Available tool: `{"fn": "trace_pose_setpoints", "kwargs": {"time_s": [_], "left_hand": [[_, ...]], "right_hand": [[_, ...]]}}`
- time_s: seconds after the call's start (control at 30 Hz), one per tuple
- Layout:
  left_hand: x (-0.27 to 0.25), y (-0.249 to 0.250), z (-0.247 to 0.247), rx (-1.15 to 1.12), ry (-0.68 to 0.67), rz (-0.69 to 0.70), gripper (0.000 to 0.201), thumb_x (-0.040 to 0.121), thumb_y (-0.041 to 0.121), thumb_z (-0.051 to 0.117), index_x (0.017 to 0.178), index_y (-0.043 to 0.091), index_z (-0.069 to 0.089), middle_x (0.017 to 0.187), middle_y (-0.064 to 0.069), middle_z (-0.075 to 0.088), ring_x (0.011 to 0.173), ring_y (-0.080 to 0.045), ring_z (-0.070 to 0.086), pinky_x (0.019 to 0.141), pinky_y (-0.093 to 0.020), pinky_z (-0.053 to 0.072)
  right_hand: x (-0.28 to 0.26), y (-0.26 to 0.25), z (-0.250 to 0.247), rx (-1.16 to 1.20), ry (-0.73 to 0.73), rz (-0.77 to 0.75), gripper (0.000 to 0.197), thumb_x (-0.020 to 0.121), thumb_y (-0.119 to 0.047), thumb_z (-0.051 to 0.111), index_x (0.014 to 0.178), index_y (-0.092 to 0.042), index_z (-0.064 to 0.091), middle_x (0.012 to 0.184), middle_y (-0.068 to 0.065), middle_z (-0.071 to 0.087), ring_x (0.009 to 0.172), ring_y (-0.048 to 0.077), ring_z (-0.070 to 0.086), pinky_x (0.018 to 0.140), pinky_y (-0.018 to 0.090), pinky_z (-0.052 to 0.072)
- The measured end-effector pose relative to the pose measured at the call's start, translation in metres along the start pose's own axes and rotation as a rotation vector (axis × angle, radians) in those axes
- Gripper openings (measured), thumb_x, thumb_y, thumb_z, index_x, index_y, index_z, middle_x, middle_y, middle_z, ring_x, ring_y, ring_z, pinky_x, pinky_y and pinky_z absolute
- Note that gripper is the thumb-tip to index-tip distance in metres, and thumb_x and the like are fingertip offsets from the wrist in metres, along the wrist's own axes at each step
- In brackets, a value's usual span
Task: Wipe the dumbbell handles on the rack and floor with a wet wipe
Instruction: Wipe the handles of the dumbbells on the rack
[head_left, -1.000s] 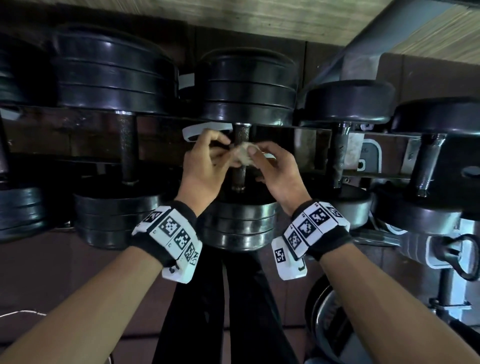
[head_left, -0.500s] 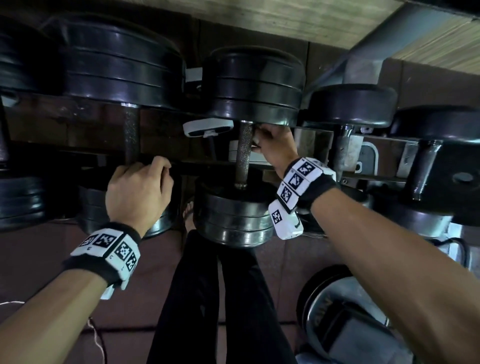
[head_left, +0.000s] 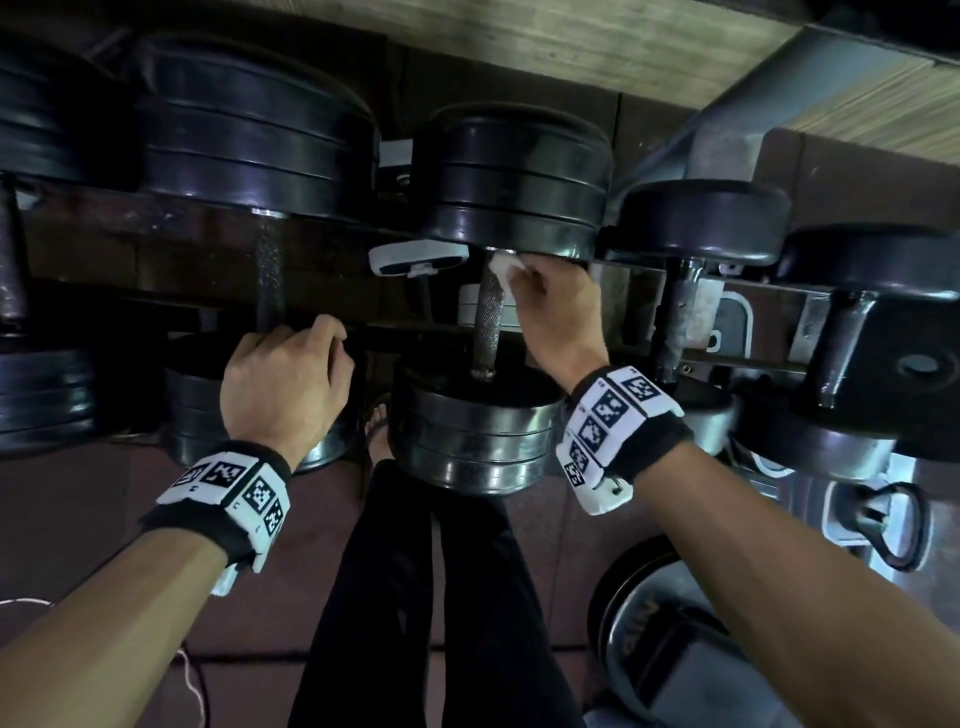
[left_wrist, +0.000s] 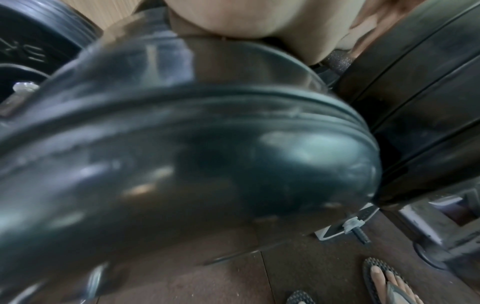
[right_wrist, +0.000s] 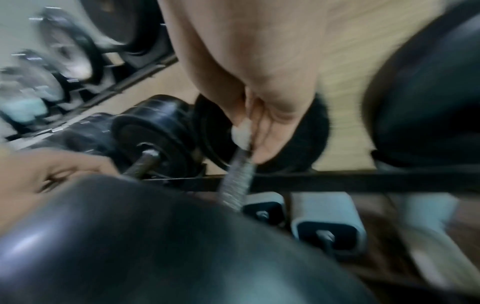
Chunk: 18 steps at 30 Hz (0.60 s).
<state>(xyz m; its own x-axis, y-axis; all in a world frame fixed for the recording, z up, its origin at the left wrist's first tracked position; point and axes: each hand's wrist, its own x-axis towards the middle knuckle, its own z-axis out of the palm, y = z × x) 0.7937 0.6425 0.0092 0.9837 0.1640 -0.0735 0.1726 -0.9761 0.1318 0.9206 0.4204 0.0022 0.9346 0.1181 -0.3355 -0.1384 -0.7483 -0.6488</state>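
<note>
Now the wet wipe (head_left: 503, 268) sits bunched at the far end of the knurled handle (head_left: 487, 322), pinched there by the right hand (head_left: 556, 317), just under the far plates (head_left: 511, 176). A second ago both hands worked it mid-handle; since then the left hand (head_left: 285, 384) has gone to the neighbouring dumbbell's handle (head_left: 269, 280) and curls round its near end, probably bracing. So this handle's wiping looks underway, end first. The right-wrist view is blurred; how far the wipe wraps behind the bar is hidden, as are the left fingertips.
</note>
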Motion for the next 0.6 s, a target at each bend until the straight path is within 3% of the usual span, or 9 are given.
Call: {"fn": "trace_pose_setpoints", "kwargs": {"time_s": [0.1,0.17,0.2,0.27,0.37,0.5,0.6], "left_hand": [[0.0,-0.001,0.002,-0.007,-0.009,-0.012,0.004,0.087,0.016,0.066,0.089,0.012,0.065,0.057,-0.009,0.056,0.052,-0.033,0.054,0.06,-0.039,0.045],[-0.001,-0.001,0.003,-0.004,-0.016,-0.018,0.004,0.087,0.016,0.066,0.089,0.012,0.064,0.057,-0.009,0.057,0.052,-0.033,0.054,0.06,-0.039,0.045],[0.0,-0.001,0.004,-0.001,-0.016,-0.022,0.004,0.087,0.016,0.066,0.088,0.013,0.064,0.057,-0.009,0.057,0.051,-0.033,0.053,0.059,-0.038,0.044],[0.0,-0.001,0.005,0.009,-0.021,-0.025,0.004,0.086,0.016,0.065,0.086,0.012,0.063,0.055,-0.009,0.056,0.05,-0.032,0.053,0.057,-0.037,0.043],[0.0,-0.001,0.006,0.016,-0.035,-0.025,0.005,0.088,0.017,0.063,0.085,0.013,0.062,0.055,-0.007,0.057,0.05,-0.032,0.053,0.058,-0.037,0.042],[0.0,-0.001,0.004,0.013,-0.037,-0.028,0.006,0.086,0.016,0.065,0.083,0.012,0.062,0.054,-0.006,0.056,0.049,-0.03,0.053,0.056,-0.036,0.042],[0.0,0.0,0.003,0.01,-0.035,-0.026,0.006,0.085,0.015,0.066,0.082,0.012,0.062,0.054,-0.006,0.055,0.048,-0.03,0.052,0.055,-0.035,0.042]], "right_hand": [[-0.002,0.027,-0.003,0.123,-0.029,0.202,0.019,0.098,-0.026,0.056,0.086,-0.021,0.069,0.077,-0.001,0.073,0.071,0.012,0.074,0.072,0.038,0.059],[0.006,0.04,0.0,0.15,-0.065,0.294,0.026,0.096,-0.035,0.056,0.098,-0.014,0.072,0.088,0.004,0.076,0.074,0.015,0.075,0.076,0.047,0.062],[0.012,0.042,0.003,0.166,-0.084,0.301,0.027,0.094,-0.036,0.058,0.096,-0.013,0.071,0.09,0.007,0.075,0.077,0.018,0.075,0.077,0.049,0.062],[0.023,0.039,0.012,0.218,-0.132,0.254,0.014,0.095,-0.023,0.061,0.083,-0.02,0.068,0.085,0.006,0.072,0.077,0.019,0.072,0.075,0.051,0.062],[0.032,0.028,0.016,0.219,-0.14,0.174,0.025,0.091,-0.012,0.061,0.071,-0.027,0.066,0.073,-0.004,0.066,0.073,0.015,0.066,0.078,0.049,0.062],[0.019,0.025,0.008,0.258,-0.161,0.186,0.016,0.099,-0.01,0.061,0.088,-0.018,0.069,0.083,0.006,0.066,0.08,0.019,0.064,0.083,0.048,0.061],[0.02,0.033,0.008,0.187,-0.172,0.142,0.013,0.095,-0.026,0.063,0.088,-0.021,0.073,0.085,0.009,0.073,0.078,0.03,0.069,0.081,0.055,0.058]]}}
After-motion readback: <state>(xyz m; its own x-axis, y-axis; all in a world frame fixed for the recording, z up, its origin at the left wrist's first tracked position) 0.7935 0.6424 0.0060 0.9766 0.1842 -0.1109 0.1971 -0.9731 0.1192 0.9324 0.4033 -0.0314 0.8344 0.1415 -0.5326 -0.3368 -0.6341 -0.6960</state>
